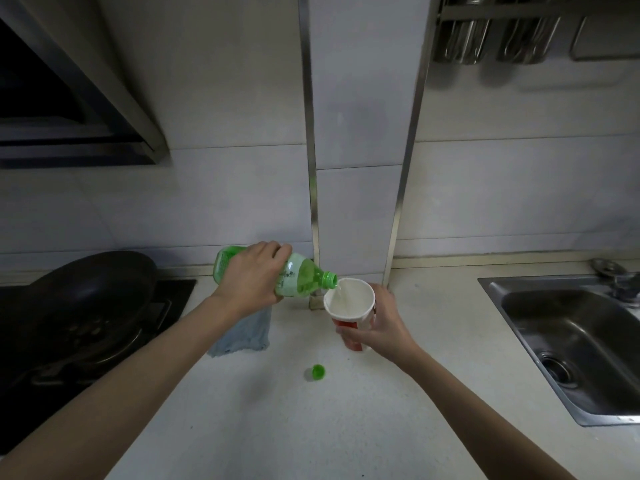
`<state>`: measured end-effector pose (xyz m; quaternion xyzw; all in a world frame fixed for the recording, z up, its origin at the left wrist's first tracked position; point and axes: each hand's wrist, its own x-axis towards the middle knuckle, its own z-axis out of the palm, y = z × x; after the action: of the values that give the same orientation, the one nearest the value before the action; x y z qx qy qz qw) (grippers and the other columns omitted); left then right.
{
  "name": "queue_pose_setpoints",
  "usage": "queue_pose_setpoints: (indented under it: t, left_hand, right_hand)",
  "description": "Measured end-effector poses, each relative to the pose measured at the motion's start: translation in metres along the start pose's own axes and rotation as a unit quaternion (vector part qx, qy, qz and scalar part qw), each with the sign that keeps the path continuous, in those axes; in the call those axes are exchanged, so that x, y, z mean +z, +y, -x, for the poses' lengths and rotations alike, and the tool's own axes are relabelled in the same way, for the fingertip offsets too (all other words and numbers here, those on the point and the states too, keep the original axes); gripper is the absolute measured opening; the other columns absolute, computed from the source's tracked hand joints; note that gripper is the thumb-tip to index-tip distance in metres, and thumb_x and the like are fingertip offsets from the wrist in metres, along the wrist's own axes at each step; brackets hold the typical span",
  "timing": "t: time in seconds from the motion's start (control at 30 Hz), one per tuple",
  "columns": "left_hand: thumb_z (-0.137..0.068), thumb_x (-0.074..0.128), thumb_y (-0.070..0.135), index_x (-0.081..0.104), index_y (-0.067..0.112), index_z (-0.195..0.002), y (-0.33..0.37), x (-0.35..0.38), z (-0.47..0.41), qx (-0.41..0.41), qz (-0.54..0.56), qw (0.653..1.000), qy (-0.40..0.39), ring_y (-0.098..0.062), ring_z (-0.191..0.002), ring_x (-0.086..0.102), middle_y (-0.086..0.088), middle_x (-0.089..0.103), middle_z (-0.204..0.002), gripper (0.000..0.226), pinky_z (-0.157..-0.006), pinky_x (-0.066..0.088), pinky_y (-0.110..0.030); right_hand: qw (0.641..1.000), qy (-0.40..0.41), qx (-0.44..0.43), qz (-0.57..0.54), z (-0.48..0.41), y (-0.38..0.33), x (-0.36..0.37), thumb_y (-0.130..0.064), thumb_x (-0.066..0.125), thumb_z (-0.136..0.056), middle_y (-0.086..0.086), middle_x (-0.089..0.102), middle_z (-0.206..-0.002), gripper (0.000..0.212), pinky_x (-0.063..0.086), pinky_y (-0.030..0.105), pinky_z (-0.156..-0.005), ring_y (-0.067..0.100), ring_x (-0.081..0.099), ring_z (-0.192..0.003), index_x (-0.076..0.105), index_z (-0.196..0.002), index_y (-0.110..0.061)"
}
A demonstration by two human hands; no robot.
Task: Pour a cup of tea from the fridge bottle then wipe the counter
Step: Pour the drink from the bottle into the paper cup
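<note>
Hands gripped: left hand (254, 276) wrapped the tilted green plastic bottle (301, 277), pale liquid streaming into the red-and-white paper cup (349, 303) clasped by the right hand (379, 325).

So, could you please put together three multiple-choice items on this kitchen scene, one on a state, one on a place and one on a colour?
1. How is the green plastic bottle?
A. Upright and capped
B. Tilted, uncapped, pouring into the paper cup
C. Upright with the cap off

2. Where is the green bottle cap?
A. Screwed on the bottle
B. On the counter, nearer the person than the cup
C. Inside the cup

3. What colour is the cloth on the counter?
A. Light blue
B. Red
C. Yellow

Answers:
1 B: the left hand tips the bottle, and a stream runs from its open neck into the cup held by the right hand.
2 B: the cap lies on the counter, apart from the cup.
3 A: the cloth beneath the left hand looks pale blue.
</note>
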<state>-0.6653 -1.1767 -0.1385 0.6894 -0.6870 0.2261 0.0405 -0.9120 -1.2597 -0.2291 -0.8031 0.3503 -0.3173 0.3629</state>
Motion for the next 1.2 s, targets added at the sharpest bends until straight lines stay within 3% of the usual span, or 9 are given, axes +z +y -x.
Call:
queue_pose_setpoints:
  t: [0.17,0.27,0.43,0.67,0.87,1.2]
  left_hand:
    - [-0.047,0.088,0.036,0.057,0.015,-0.098,0.003,0.000,-0.001,0.010,-0.005,1.000,-0.002,-0.022,-0.073,0.060,-0.002,0.062,-0.087,0.063,-0.055,0.041,-0.029]
    - [-0.048,0.088,0.034,0.057,0.015,-0.098,0.006,0.002,-0.002,0.017,-0.009,1.000,0.004,-0.022,-0.075,0.060,-0.002,0.063,-0.088,0.062,-0.056,0.039,-0.028]
    - [-0.047,0.088,0.037,0.057,0.015,-0.097,0.009,0.003,-0.001,0.023,-0.005,1.000,0.010,-0.022,-0.074,0.062,-0.002,0.063,-0.086,0.063,-0.057,0.043,-0.028]
    - [-0.052,0.083,0.039,0.058,0.014,-0.101,0.006,0.006,-0.001,0.031,-0.020,0.999,0.016,-0.026,-0.078,0.063,-0.004,0.064,-0.088,0.060,-0.076,0.050,-0.036]
    - [-0.053,0.083,0.040,0.059,0.014,-0.100,0.003,0.005,0.000,0.024,-0.023,0.999,0.015,-0.025,-0.077,0.063,-0.003,0.064,-0.088,0.059,-0.070,0.048,-0.034]
    - [-0.053,0.082,0.038,0.059,0.014,-0.101,-0.001,0.002,-0.003,0.028,-0.027,0.999,0.012,-0.026,-0.078,0.063,-0.003,0.064,-0.089,0.058,-0.069,0.049,-0.035]
  right_hand:
    - [1.000,0.003,0.012,-0.001,0.002,0.003,0.002,-0.052,0.081,-0.057,-0.011,0.044,-0.114,0.085,0.045,0.038,-0.097,0.011,0.043,-0.112,0.043,-0.128,-0.024]
    - [1.000,0.012,0.007,0.001,0.002,0.005,0.002,-0.047,0.084,-0.058,-0.019,0.042,-0.111,0.080,0.047,0.038,-0.096,0.008,0.044,-0.110,0.040,-0.124,-0.033]
    - [1.000,0.013,0.016,0.007,0.003,0.007,0.002,-0.056,0.080,-0.054,-0.013,0.046,-0.114,0.083,0.049,0.040,-0.094,0.010,0.047,-0.111,0.040,-0.124,-0.034]
    - [0.999,0.010,0.029,0.016,0.004,0.011,0.003,-0.052,0.083,-0.055,-0.014,0.045,-0.111,0.080,0.051,0.041,-0.091,0.010,0.048,-0.108,0.040,-0.121,-0.034]
    - [0.999,0.004,0.031,0.010,0.004,0.008,0.006,-0.048,0.085,-0.057,-0.025,0.041,-0.109,0.080,0.050,0.040,-0.092,0.012,0.048,-0.109,0.038,-0.120,-0.035]
    - [0.997,-0.018,0.078,-0.017,0.002,0.009,0.012,-0.046,0.086,-0.057,-0.014,0.052,-0.116,0.084,0.052,0.037,-0.090,0.011,0.051,-0.110,0.034,-0.122,-0.035]
